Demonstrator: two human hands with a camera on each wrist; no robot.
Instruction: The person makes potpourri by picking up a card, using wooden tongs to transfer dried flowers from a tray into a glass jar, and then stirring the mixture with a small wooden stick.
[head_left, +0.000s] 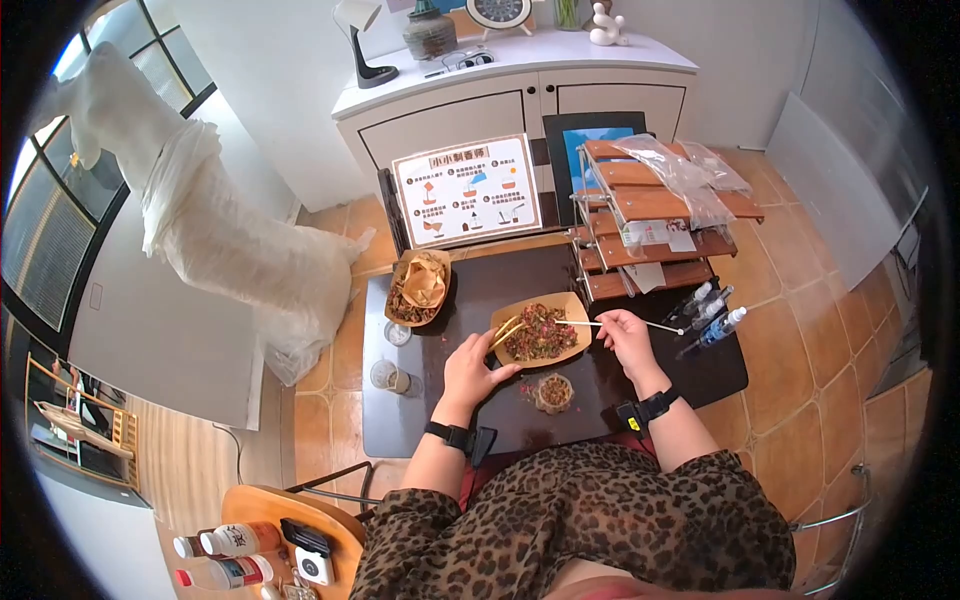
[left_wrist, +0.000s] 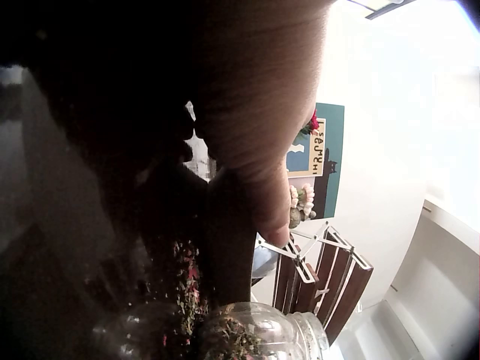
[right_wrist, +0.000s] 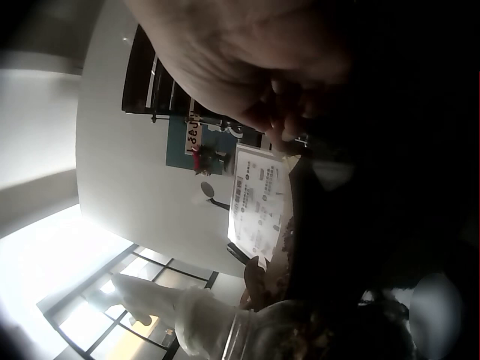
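Note:
A brown paper tray (head_left: 580, 347) holds a reddish-green dried mixture (head_left: 540, 332). At its left end, my left hand (head_left: 472, 372) grips the tray, thumb along the near edge and fingers at the left rim. Beside those fingers, yellowish tweezer-like sticks (head_left: 508, 330) lean over the mixture. Between thumb and fingers my right hand (head_left: 630, 347) pinches a thin white stick (head_left: 583, 323), one end over the mixture and a small round tip to the right. Just in front of the tray stands a glass jar (head_left: 554, 394) of dried bits, also in the left wrist view (left_wrist: 259, 334).
Another paper tray (head_left: 441, 312) with crumpled brown pieces sits at the back left, with glass containers (head_left: 389, 376) near it. To the right are small bottles (head_left: 722, 326) and a wooden tiered rack (head_left: 650, 205). An instruction sheet (head_left: 466, 190) stands behind.

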